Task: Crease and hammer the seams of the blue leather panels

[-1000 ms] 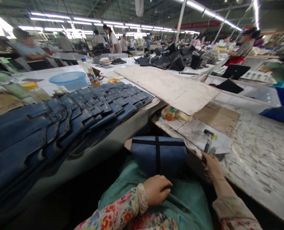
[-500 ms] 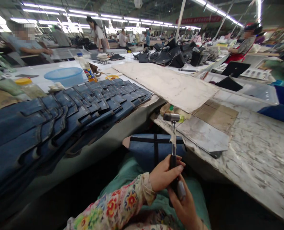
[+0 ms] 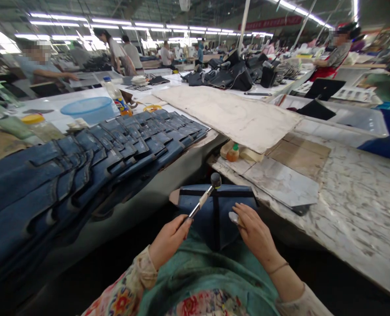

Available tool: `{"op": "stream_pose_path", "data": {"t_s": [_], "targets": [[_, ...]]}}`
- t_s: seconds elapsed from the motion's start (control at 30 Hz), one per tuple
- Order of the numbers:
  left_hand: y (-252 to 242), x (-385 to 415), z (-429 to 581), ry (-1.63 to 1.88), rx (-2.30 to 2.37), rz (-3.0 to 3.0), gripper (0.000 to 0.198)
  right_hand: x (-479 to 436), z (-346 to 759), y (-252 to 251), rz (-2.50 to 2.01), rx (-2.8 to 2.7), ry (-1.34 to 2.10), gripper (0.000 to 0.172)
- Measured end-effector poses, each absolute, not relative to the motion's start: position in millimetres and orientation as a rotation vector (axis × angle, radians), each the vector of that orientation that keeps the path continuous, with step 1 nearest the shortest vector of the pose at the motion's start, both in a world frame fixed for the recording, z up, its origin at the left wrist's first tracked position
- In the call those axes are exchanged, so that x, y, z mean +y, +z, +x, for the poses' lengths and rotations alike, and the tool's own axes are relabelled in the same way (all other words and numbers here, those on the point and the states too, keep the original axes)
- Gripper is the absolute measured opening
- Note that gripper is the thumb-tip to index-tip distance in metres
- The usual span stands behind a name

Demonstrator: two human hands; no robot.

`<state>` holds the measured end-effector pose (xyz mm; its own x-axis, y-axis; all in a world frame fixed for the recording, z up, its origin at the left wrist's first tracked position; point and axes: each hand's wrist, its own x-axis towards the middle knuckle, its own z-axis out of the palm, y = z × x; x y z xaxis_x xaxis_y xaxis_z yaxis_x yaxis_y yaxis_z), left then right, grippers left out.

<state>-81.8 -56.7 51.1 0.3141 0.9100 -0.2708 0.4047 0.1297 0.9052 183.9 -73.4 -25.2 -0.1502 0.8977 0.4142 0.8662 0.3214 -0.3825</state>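
Observation:
My left hand (image 3: 169, 239) is wrapped round the handle of a mallet (image 3: 203, 199), whose dark round head is raised to the upper right. Below that head lies a blue leather-like piece (image 3: 195, 213) with crossed black bands and a pale left corner, between the tables at my knees. Over its right part, my right hand (image 3: 256, 235) grips a small tool with a pale, rounded tip (image 3: 233, 217). The rest of that tool is hidden by the fingers.
Overlapping blue leather-like pieces (image 3: 116, 149) cover the left table. To the right are a marbled tabletop (image 3: 356, 197), grey board (image 3: 280, 182), cream sheet (image 3: 228, 114) and a small orange bottle (image 3: 232, 152). A blue basin (image 3: 88, 109) stands behind; people work farther back.
My hands have moved apart. The mallet has swung left and lower in my left hand, while my right hand has risen to the blue piece with the pale-tipped tool.

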Motion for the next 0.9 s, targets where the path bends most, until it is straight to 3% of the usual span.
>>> {"op": "stream_pose_path", "data": {"t_s": [0.13, 0.3, 0.5, 0.67, 0.9], "targets": [[55, -54, -85, 0.647, 1.29, 1.531, 0.04, -77, 181, -24, -1.525, -2.007, 0.099, 0.045], [36, -45, -87, 0.415, 1.354, 1.687, 0.035, -79, 182, -24, -1.525, -1.993, 0.119, 0.049], [42, -46, -87, 0.599, 1.31, 1.579, 0.039, -80, 183, -30, -1.511, -2.009, 0.116, 0.05], [31, -46, -92, 0.489, 1.375, 1.603, 0.036, -80, 181, -28, -1.514, -1.998, 0.109, 0.048], [37, -50, -94, 0.641, 1.339, 1.499, 0.04, -82, 182, -28, -1.516, -1.993, 0.137, 0.05]]}}
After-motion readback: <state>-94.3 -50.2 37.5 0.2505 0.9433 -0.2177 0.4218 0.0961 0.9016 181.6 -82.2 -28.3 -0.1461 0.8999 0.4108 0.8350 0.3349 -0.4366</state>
